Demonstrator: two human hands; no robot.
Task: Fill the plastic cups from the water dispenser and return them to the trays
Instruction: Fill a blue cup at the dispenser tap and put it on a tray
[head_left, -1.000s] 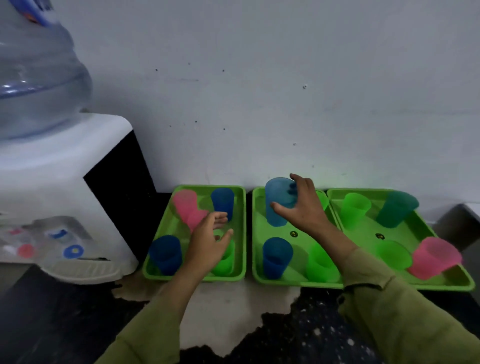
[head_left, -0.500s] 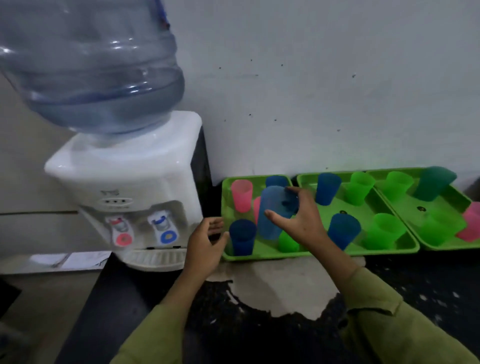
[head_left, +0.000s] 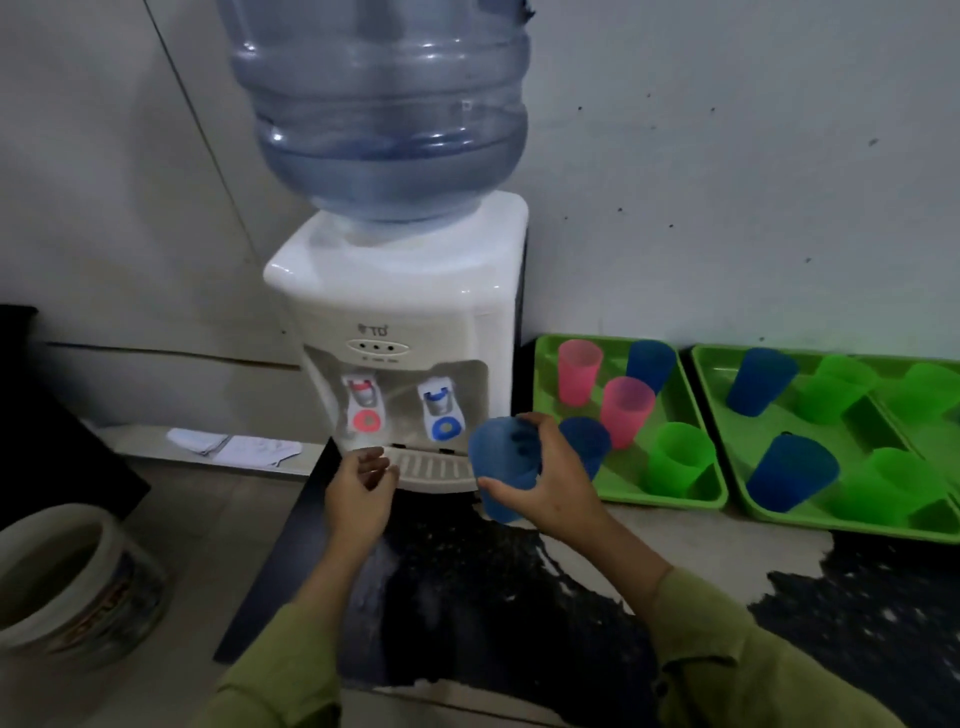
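Right hand (head_left: 545, 483): fingers and thumb wrapped round the wall of a blue cup (head_left: 501, 467), a firm hold on its right side. The cup is off the counter and roughly upright; no water can be made out in it.

Left hand (head_left: 358, 493): fingers loosely curled, holding nothing, in front of the drip tray (head_left: 431, 467).

Position: the held cup sits at the right end of the drip tray, just below and to the right of the blue tap (head_left: 441, 410) on the water dispenser (head_left: 405, 312). It is not yet under the spout.

Change noted: one second ago this cup was being gripped over the middle tray. It has since been carried leftward past the near tray (head_left: 670, 501) to the dispenser front. The left hand has moved from over that tray to the drip tray.

Assessment: pick-up and transfer look complete, and filling has not begun. The cup needs a short shift left and in under the blue tap; the free left hand appears placed to work a lever. The red tap (head_left: 363, 410) sits just beside, so a wrong lever is a risk.

Remaining stock: pink, blue and green cups stand in the near tray, more in the second tray (head_left: 831, 525).
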